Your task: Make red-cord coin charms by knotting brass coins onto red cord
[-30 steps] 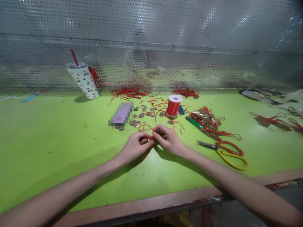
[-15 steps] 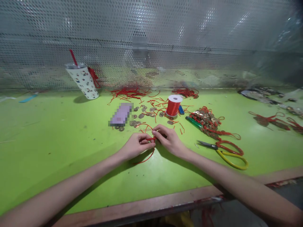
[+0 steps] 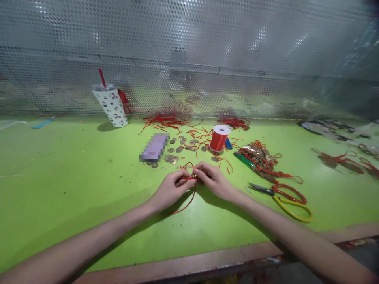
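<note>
A thin red cord (image 3: 193, 196) is pinched between both hands over the green table. My left hand (image 3: 174, 185) is closed on it, thumb and fingers meeting near the middle of the view. Touching or nearly touching those fingertips, my right hand (image 3: 209, 177) also pinches the cord. One end curves down toward me and to the left; a small loop stands up above the fingers. The part between the fingertips is mostly hidden. Just beyond the hands lie several loose brass coins (image 3: 179, 149) with round holes. Right of them stands a spool of red cord (image 3: 219, 139).
Scissors (image 3: 275, 193) with red and yellow handles lie right of my hands, below a pile of corded coins (image 3: 260, 157) and a green lighter (image 3: 244, 160). A blurred phone-like object (image 3: 155, 146), a tumbler (image 3: 112, 106) with straw and red cord scraps (image 3: 166, 120) are farther back.
The cord loop above my fingers has become smaller and drawn closer to them. Both hands keep their pinch. The whole view has shifted slightly.
</note>
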`<state>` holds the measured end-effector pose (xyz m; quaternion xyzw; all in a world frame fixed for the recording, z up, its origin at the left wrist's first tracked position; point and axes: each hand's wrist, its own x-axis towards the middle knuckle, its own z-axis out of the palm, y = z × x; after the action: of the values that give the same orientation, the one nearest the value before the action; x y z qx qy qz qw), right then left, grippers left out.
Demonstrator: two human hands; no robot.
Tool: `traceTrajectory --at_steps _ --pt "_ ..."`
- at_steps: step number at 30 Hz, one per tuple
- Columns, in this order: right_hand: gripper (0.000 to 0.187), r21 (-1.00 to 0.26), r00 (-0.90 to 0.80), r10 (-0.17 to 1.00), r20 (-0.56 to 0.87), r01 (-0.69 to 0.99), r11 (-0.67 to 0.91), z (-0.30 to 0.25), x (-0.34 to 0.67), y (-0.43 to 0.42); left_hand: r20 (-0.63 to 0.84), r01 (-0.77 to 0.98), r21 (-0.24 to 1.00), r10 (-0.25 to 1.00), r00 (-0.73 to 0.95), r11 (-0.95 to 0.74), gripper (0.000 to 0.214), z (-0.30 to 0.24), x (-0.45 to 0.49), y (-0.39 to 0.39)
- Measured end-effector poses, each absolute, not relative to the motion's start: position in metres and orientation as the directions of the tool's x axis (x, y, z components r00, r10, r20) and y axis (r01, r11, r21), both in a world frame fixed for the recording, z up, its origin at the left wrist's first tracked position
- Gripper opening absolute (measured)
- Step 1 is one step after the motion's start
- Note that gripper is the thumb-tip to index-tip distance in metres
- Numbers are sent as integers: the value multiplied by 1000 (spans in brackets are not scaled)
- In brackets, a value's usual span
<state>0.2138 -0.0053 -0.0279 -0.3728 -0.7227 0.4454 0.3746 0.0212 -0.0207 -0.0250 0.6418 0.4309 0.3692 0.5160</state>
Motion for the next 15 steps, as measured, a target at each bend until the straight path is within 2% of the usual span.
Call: traceTrajectory --at_steps 4,10,13,15 --pt "33 -959 -424 893 152 157 237 -31 218 -1 25 114 991 954 297 -62 25 -24 19 -20" --pt "44 -954 -341 927 154 194 230 -32 224 5 12 123 992 981 195 -36 23 -24 17 -18" --pt "45 -956 -346 931 118 213 200 -30 223 4 46 155 985 980 195 -77 21 -27 16 -18" --pt "48 -959 -361 929 80 228 171 -29 221 3 130 221 959 970 204 -175 18 -29 15 -19"
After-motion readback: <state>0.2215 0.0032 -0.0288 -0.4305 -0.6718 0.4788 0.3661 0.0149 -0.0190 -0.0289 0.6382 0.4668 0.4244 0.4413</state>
